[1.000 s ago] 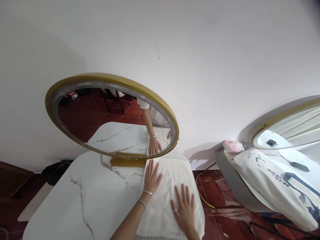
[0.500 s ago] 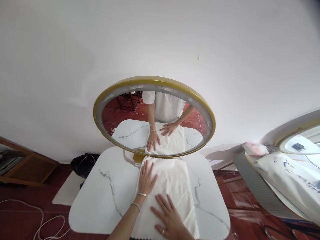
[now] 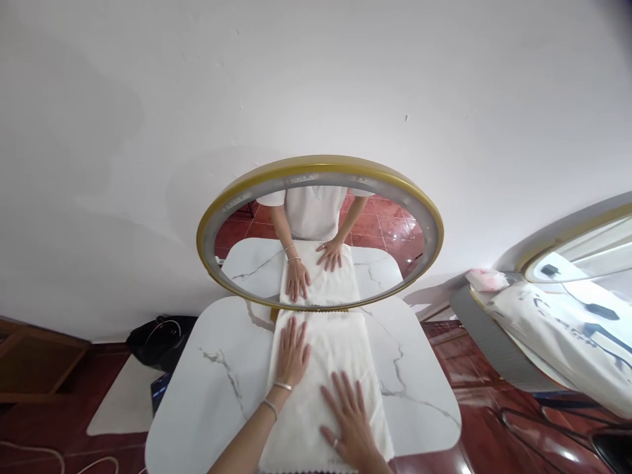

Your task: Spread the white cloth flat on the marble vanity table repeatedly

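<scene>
A white cloth (image 3: 320,408) with a scalloped edge lies spread lengthwise over the marble-patterned white table (image 3: 192,388). My left hand (image 3: 292,355) rests flat on the cloth's far left part, fingers pointing away; two bracelets circle that wrist. Nearer to me, my right hand (image 3: 349,418), wearing a ring, lies flat with fingers spread on the right side of the cloth. Neither hand grips anything. Slight wrinkles show in the cloth around the right hand. At the table's back edge stands an oval gold-framed mirror (image 3: 320,224) that reflects both hands, the cloth and a white top.
To the right, a second table (image 3: 486,336) bears a white printed cloth bag (image 3: 548,329), a pink-white packet (image 3: 486,280) and another mirror (image 3: 582,250). On the left are a black bag (image 3: 158,339), a wooden cabinet (image 3: 37,362) and a cable (image 3: 34,451) on the red floor.
My right hand has slid slightly right across the cloth, its fingers pointing more straight ahead. The left hand stays nearly in place. The cloth looks smoother, and the camera view has shifted.
</scene>
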Action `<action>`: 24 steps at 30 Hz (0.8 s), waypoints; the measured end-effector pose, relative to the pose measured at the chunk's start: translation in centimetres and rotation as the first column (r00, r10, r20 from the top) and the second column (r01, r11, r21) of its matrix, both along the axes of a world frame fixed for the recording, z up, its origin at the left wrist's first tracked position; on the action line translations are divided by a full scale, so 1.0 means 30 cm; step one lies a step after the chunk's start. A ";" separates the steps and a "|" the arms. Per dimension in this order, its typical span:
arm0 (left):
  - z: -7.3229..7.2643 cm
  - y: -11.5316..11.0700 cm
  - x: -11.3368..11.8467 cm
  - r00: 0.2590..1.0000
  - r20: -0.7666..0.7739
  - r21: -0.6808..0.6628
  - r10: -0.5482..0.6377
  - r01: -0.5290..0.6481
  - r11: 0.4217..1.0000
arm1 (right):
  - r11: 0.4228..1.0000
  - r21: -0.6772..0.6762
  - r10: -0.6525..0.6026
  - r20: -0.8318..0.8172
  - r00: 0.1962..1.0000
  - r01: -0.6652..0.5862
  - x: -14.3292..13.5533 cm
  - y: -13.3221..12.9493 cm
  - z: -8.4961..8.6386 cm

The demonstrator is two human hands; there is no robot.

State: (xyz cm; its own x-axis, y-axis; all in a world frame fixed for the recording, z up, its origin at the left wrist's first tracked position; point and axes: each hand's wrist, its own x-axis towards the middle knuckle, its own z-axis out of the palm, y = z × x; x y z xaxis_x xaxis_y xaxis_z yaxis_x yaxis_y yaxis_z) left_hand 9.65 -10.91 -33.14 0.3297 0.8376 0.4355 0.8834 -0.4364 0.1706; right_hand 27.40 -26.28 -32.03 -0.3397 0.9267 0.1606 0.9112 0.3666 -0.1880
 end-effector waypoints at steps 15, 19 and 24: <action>0.013 0.033 -0.182 0.999 0.030 -0.041 -0.025 0.026 0.999 | 0.977 0.030 -0.210 0.015 0.978 0.209 -0.171 0.001 0.018; 0.004 0.053 -0.337 1.000 0.006 -0.051 -0.029 0.029 0.998 | 0.976 0.043 -0.213 -0.034 0.977 0.214 -0.329 0.000 -0.014; 0.041 -0.080 -0.426 1.000 -0.018 -0.096 0.002 -0.004 0.995 | 0.945 0.109 -0.285 -0.187 0.940 0.308 -0.439 0.084 -0.040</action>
